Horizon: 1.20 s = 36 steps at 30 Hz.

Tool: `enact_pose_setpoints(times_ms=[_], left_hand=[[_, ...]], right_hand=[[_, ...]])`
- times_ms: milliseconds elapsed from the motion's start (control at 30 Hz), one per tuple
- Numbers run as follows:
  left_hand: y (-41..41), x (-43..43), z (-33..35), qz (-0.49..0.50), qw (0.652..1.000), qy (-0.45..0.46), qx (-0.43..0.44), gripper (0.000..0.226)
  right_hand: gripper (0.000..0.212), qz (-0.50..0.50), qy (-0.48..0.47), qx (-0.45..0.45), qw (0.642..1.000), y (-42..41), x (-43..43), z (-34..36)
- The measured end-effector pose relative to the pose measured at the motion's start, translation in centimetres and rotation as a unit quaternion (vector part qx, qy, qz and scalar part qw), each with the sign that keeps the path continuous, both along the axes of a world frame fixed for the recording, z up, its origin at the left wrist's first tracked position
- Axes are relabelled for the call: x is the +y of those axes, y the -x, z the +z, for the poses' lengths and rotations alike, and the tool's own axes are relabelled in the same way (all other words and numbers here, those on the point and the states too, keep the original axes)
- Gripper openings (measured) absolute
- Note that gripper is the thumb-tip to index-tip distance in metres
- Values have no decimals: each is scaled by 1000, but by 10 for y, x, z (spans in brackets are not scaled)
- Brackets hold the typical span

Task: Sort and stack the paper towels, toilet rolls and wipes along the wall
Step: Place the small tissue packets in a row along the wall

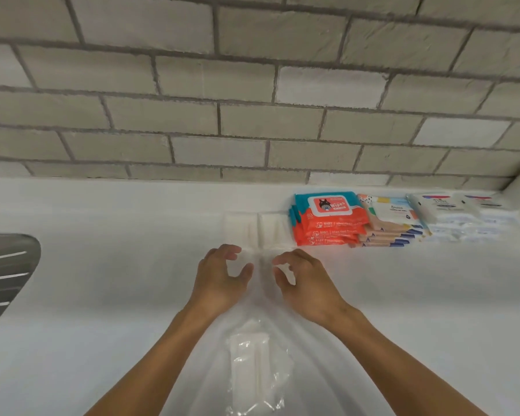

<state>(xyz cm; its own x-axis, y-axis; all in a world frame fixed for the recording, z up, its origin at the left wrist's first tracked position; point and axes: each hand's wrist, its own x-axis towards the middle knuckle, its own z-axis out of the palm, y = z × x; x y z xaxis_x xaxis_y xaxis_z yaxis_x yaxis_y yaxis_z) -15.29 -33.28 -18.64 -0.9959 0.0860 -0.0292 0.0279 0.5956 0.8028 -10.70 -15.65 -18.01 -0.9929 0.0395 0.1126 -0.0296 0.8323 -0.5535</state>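
1. Wipes sit sorted by kind along the brick wall: orange wipes, patterned wipes, white wipes. We judge each kind gets its own pile.
2. Just left of them, pale paper packs touch the wall.
3. Our left hand and right hand hover just before those packs, fingers curved and spread, holding nothing visible.
4. A clear-wrapped pack lies on the surface between our forearms.

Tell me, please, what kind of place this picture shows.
Probably a kitchen or utility-room counter: a white worktop against a grey brick wall, what looks like a ridged steel draining board at the left edge, and stacked wipes packs along the wall.
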Motion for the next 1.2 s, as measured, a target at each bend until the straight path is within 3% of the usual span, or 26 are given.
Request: enact_pose_setpoints(times_ms=[233, 500, 600, 733, 967, 1067, 1200], left_hand=[[-56, -17, 3, -31, 999, 18, 9, 37], [-101, -35, -21, -27, 998, 8, -51, 39], [-114, -41, -28, -5, 997, -18, -75, 37], [-126, -43, -35, 27, 995, -55, -83, 39], [-127, -45, -32, 53, 988, -101, -103, 42], [-126, -42, -27, 78, 978, -148, -127, 48], [-125, -36, -21, 105, 923, -310, -200, 45]], right_hand=[[28, 10, 22, -26, 999, -61, -14, -11], [80, -25, 12, -139, 990, -101, -42, -28], [88, -50, -10, -157, 986, -106, -52, -34], [72, -86, 38, -135, 986, -107, -53, -39], [18, -122, 124, -61, 983, -109, -52, -33], [10, -128, 249, -68, 958, -105, -51, -25], [12, -105, 390, -87, 911, -102, -56, -16]])
